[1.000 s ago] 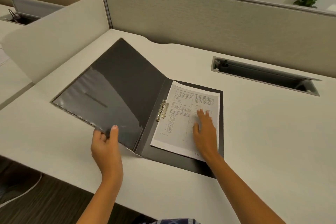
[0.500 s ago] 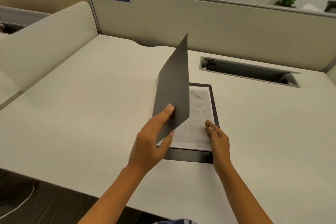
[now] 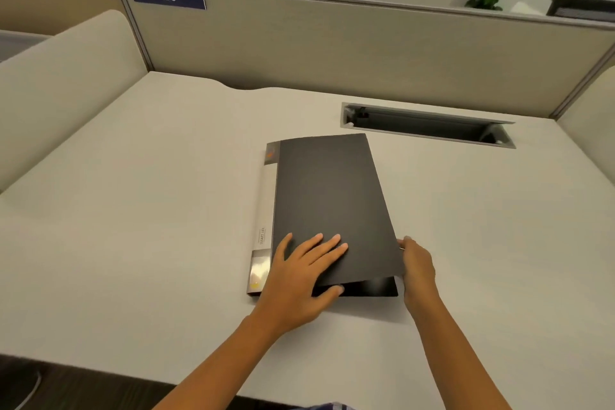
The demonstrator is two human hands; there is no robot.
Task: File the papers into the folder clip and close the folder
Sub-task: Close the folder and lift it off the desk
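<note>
Folder (image 3: 332, 206) nearly shut on counter (image 3: 133, 226); left hand (image 3: 299, 273) flat, grip wide; right hand (image 3: 417, 263) pinching cover edge. Risk noted: cover springing open if released early.

both forearms bare to the frame edge; a checked blue garment (image 3: 327, 406) peeks below.

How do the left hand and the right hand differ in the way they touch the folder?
The left hand lies flat on top of the folder, fingers spread on the dark cover; the right hand is curled at the folder's right edge. The left hand's thumb hooks under the cover's near edge, while the right hand's fingertips only meet the side edge. The left hand sits near the spine, the right hand at the opening side. Both touch the folder's near end, on the desk.
</note>
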